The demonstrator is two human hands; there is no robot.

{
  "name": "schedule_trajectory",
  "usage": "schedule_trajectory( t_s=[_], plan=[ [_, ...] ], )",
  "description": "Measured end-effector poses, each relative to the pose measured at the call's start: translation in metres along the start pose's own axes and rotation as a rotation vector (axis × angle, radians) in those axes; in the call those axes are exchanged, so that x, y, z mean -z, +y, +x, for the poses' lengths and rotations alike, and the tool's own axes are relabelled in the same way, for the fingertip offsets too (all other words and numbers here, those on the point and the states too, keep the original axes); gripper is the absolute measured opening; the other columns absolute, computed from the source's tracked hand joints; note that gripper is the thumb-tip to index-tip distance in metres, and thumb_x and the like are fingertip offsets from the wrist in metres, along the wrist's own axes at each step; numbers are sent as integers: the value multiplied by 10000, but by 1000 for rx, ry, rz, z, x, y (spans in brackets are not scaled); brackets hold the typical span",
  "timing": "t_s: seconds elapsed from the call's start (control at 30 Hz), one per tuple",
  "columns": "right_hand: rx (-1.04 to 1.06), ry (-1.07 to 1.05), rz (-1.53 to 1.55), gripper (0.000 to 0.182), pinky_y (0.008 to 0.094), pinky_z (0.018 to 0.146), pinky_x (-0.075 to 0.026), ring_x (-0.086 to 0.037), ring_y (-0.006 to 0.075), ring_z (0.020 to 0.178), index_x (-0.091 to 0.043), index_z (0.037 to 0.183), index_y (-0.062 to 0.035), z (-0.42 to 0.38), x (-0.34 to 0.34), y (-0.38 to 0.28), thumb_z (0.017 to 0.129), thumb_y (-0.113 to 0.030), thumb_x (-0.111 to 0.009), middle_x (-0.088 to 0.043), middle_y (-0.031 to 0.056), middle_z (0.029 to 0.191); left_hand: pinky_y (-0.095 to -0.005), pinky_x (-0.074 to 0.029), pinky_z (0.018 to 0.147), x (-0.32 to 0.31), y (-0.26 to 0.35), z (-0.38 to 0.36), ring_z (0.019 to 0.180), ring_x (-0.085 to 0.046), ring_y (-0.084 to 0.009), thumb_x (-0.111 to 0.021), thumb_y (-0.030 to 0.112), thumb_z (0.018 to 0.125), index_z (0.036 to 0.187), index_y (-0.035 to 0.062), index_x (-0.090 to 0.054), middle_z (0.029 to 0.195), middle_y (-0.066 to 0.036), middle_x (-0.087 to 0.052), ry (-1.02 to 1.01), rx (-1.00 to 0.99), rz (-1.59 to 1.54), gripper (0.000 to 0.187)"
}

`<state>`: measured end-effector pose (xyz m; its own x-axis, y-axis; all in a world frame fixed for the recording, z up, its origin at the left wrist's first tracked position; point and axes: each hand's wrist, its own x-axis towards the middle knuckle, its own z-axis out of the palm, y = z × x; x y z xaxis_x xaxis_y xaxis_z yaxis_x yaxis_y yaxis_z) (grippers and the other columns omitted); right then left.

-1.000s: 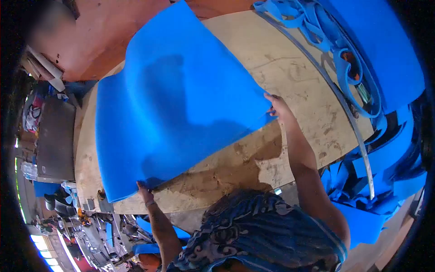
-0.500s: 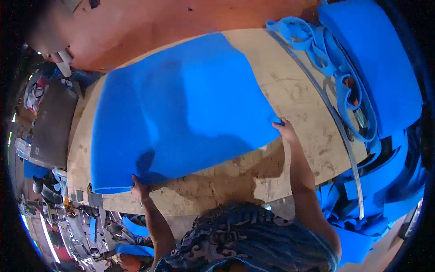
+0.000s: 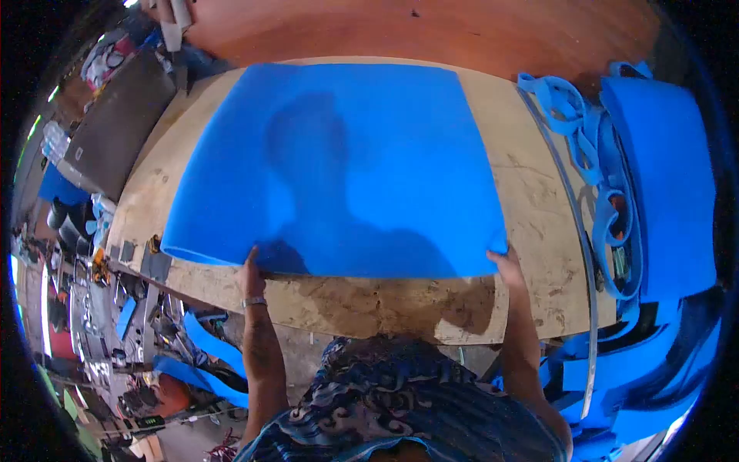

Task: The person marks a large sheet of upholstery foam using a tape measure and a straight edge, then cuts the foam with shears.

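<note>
A large blue foam sheet [image 3: 400, 154] lies across the wooden board [image 3: 531, 200], its left side curled over in a fold. My left hand [image 3: 251, 279] grips the near edge of the sheet close to that fold, thumb on top and the other fingers hidden beneath. At the near right corner, my right hand [image 3: 506, 264] pinches the sheet in the same way. The shadow of a head and shoulders falls over the middle of the foam.
On the right lie a long metal straightedge [image 3: 576, 208], coiled blue foam strips [image 3: 560, 104] and a stack of blue foam [image 3: 670, 185]. A dark box [image 3: 115, 127] stands at the left. Tools and clutter [image 3: 123, 323] cover the lower left. An orange-brown surface [image 3: 346, 31] spans the back.
The sheet has turned so its near edge runs more level across the view. My head view has shifted too. Both hands keep their hold on the near edge.
</note>
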<state>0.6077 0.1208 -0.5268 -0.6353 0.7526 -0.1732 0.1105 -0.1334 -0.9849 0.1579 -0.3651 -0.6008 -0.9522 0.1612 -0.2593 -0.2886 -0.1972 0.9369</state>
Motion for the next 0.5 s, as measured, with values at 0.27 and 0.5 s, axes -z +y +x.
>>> schedule_trajectory(
  t_s=[0.27,0.5],
  plan=[
    [-119,61,-140,608,362,875,-432,-548,223,987,-411,1262,-14,-77,-49,46,741,-171,-683,-572,85,1103,-287,-477,635,-34,6,-69,801,-555,-110,-623,312,829,1039,65,-589,954,-14,-589,101,106,83,325],
    [-169,-529,-474,704,371,977,-352,-403,249,1180,-355,1308,-17,-215,-121,79,766,-317,-689,-387,150,1315,-298,-411,485,75,74,-47,518,-461,-117,-557,367,876,792,76,-584,651,20,-519,302,-128,122,303]
  ],
)
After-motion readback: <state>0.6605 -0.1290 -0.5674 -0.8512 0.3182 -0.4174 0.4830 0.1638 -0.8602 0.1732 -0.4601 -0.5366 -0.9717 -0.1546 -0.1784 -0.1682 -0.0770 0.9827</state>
